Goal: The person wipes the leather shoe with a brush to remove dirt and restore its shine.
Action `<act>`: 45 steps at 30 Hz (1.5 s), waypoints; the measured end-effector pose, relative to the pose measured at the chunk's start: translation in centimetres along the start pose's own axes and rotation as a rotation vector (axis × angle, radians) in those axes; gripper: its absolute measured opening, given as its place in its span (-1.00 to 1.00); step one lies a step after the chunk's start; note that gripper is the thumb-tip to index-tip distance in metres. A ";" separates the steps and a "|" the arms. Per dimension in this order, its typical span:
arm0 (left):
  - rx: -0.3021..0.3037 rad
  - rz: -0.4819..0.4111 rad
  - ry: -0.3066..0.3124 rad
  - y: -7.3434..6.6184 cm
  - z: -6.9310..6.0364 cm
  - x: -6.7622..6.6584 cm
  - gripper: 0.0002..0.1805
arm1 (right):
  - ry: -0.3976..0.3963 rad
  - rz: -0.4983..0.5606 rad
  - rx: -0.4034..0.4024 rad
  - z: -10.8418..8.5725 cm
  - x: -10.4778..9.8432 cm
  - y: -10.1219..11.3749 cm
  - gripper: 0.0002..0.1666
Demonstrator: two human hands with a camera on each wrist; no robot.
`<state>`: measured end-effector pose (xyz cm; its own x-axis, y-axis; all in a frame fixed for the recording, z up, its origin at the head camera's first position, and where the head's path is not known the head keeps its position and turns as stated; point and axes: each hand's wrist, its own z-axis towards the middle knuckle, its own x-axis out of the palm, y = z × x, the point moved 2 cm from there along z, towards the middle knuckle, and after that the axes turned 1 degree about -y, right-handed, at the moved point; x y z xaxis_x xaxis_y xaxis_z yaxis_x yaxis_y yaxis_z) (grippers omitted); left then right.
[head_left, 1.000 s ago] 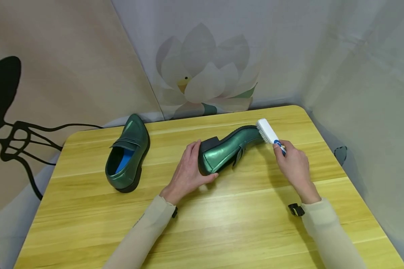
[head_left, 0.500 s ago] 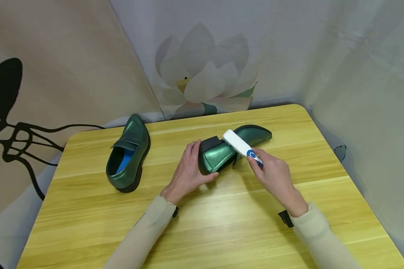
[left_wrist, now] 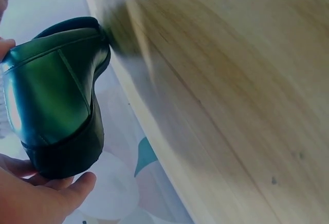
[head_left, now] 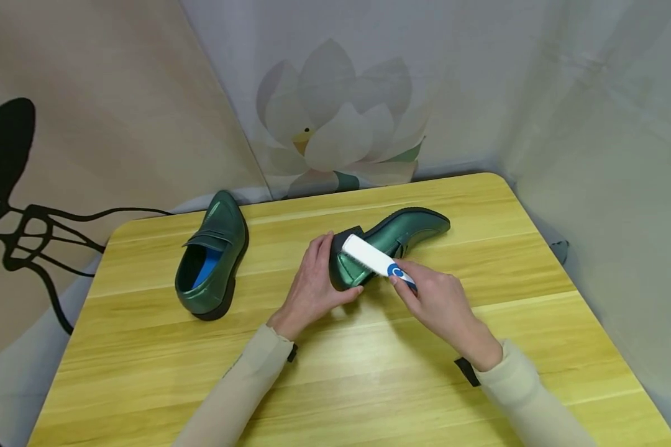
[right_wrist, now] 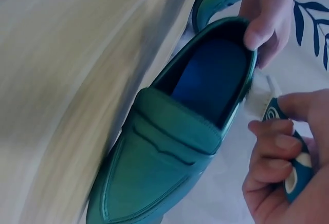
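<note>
A shiny green loafer (head_left: 419, 225) lies on its side, toe pointing right. My left hand (head_left: 312, 282) grips its heel end, thumb below and fingers over the black heel; the left wrist view shows the back of the loafer (left_wrist: 51, 90) with fingers at the heel. In my right hand (head_left: 438, 304) is a white and blue brush (head_left: 369, 254), its bristles down against the shoe's side near the heel. The right wrist view shows curled fingers round the brush handle (right_wrist: 298, 175) and the blue insole (right_wrist: 211, 80) inside the loafer.
A second green loafer (head_left: 215, 254) stands upright at the left of the wooden table (head_left: 335, 397). Behind the table hangs a pale cloth (head_left: 458, 93) with a printed flower. Dark leaf-like shapes (head_left: 8, 149) show at the left.
My right hand has swept the brush leftward along the shoe's side, from the toe to near the heel. The left hand and both loafers have stayed in place.
</note>
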<state>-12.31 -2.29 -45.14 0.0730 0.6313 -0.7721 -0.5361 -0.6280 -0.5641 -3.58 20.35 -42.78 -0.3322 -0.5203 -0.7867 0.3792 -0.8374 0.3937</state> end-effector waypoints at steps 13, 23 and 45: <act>-0.010 -0.013 -0.001 0.0 0.0 0.0 0.28 | -0.039 -0.006 0.080 -0.2 -0.4 -1.4 -0.64; -0.079 -0.078 0.013 0.2 0.1 0.0 0.27 | -0.026 0.023 -0.001 -0.2 0.3 -1.3 -0.62; -0.111 -0.080 0.020 0.3 0.0 -0.1 0.28 | 0.006 0.048 0.263 1.0 -0.8 -4.1 -0.58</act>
<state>-12.48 -2.52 -45.25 0.1287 0.6730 -0.7284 -0.4320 -0.6231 -0.6520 -5.76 24.02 -43.29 -0.3143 -0.5598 -0.7667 0.1562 -0.8271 0.5399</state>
